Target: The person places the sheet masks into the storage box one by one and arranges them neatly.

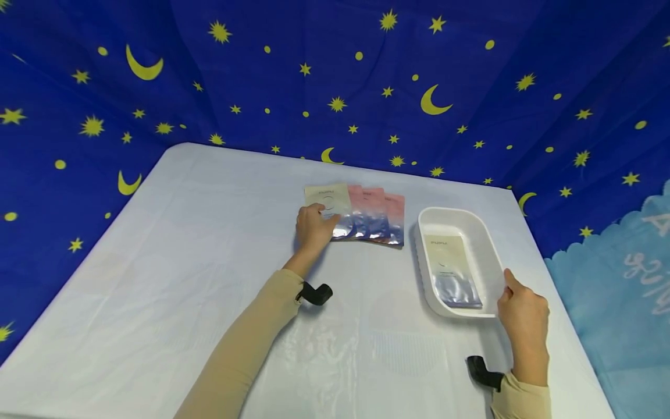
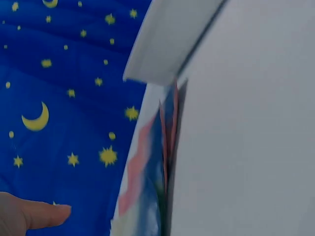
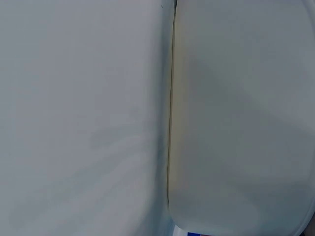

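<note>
My left hand (image 1: 315, 228) is over the left edge of a cream and silver sachet (image 1: 337, 201), thumb and fingers apart. That sachet lies leftmost in a fanned, overlapping row with several pink and blue sachets (image 1: 395, 218). In the left wrist view one digit of the left hand (image 2: 37, 215) sticks out straight beside the sachets (image 2: 135, 187); the fingertips' contact is hidden. My right hand (image 1: 525, 314) grips the near right rim of a white plastic tray (image 1: 487, 256). Another cream and silver sachet (image 1: 450, 267) lies flat inside it, along its left side.
A white-covered table (image 1: 220, 233) carries everything. Behind it hangs a blue cloth (image 1: 293, 87) with yellow moons and stars. To the right is a light blue cloth (image 1: 617, 302) with white lettering. Black wrist mounts (image 1: 316, 294) project from both sleeves.
</note>
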`<action>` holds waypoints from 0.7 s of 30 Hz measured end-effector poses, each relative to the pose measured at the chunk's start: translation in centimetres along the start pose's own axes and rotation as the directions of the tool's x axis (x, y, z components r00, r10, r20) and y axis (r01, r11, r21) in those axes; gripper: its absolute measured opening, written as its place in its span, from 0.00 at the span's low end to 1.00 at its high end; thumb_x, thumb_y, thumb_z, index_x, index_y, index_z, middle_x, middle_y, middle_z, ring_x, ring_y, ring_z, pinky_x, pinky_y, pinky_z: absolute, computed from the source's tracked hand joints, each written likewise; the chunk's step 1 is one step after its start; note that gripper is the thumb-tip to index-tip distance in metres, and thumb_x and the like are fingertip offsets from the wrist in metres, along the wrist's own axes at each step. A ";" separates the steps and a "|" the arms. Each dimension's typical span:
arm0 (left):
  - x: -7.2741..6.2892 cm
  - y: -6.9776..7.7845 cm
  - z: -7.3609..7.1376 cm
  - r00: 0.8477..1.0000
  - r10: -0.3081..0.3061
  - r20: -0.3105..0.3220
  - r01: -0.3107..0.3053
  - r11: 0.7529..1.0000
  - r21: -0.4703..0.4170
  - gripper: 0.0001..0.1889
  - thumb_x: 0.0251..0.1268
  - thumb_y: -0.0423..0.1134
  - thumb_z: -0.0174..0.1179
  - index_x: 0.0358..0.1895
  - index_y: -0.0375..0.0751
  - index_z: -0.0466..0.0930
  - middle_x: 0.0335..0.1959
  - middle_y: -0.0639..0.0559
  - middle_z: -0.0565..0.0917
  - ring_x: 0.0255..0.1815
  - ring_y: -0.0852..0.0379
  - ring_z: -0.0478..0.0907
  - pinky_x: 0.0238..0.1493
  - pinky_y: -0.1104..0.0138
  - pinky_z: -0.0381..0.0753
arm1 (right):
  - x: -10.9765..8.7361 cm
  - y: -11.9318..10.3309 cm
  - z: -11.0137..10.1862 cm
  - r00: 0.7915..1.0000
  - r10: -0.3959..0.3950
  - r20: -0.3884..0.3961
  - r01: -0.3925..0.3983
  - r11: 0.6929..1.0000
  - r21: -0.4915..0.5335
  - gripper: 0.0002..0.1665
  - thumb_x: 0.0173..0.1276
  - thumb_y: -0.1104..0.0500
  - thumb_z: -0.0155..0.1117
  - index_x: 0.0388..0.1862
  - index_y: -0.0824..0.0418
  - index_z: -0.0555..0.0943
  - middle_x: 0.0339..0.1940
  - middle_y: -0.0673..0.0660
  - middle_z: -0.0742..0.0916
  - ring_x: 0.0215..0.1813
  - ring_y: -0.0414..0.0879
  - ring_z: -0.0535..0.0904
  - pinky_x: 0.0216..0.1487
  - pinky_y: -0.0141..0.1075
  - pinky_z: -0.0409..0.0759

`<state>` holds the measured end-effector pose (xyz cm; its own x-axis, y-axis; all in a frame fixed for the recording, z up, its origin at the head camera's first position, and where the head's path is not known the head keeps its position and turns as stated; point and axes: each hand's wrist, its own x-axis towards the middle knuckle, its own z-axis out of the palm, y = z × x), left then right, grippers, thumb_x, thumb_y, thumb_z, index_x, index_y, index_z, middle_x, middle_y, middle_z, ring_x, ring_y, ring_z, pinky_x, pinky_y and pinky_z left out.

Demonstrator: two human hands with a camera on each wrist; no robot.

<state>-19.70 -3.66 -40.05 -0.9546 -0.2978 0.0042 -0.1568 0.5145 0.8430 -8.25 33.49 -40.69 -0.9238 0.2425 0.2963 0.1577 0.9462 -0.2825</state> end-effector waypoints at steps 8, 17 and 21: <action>0.5 -1.3 0.7 0.999 -0.032 -0.033 0.040 0.958 0.283 0.28 0.51 0.50 0.72 0.49 0.31 0.80 0.50 0.32 0.75 0.53 0.37 0.71 0.51 0.51 0.76 | 0.1 0.0 0.1 1.000 0.019 0.011 -0.019 1.000 0.003 0.24 0.66 0.70 0.49 0.61 0.70 0.76 0.50 0.78 0.80 0.42 0.82 0.75 0.40 0.67 0.73; 1.1 -1.8 2.5 0.996 -0.043 -0.075 0.073 0.883 0.463 0.27 0.46 0.41 0.74 0.48 0.31 0.78 0.53 0.30 0.72 0.55 0.36 0.67 0.46 0.55 0.78 | 0.1 -0.2 0.2 1.000 0.004 -0.014 -0.003 1.000 0.011 0.24 0.65 0.70 0.49 0.60 0.70 0.77 0.49 0.78 0.81 0.42 0.82 0.75 0.39 0.67 0.73; 1.2 -1.3 2.8 0.996 -0.039 -0.080 0.072 0.885 0.460 0.29 0.43 0.31 0.69 0.55 0.31 0.76 0.55 0.29 0.70 0.56 0.34 0.67 0.39 0.56 0.82 | 0.0 -0.1 0.1 1.000 0.002 -0.022 -0.002 1.000 0.004 0.23 0.66 0.70 0.49 0.59 0.70 0.78 0.49 0.77 0.81 0.42 0.82 0.75 0.39 0.67 0.73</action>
<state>-21.37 -2.45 -42.69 -0.9243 -0.3814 0.0142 -0.3239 0.8036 0.4994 -8.29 33.40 -40.79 -0.9156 0.2491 0.3157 0.1583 0.9450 -0.2863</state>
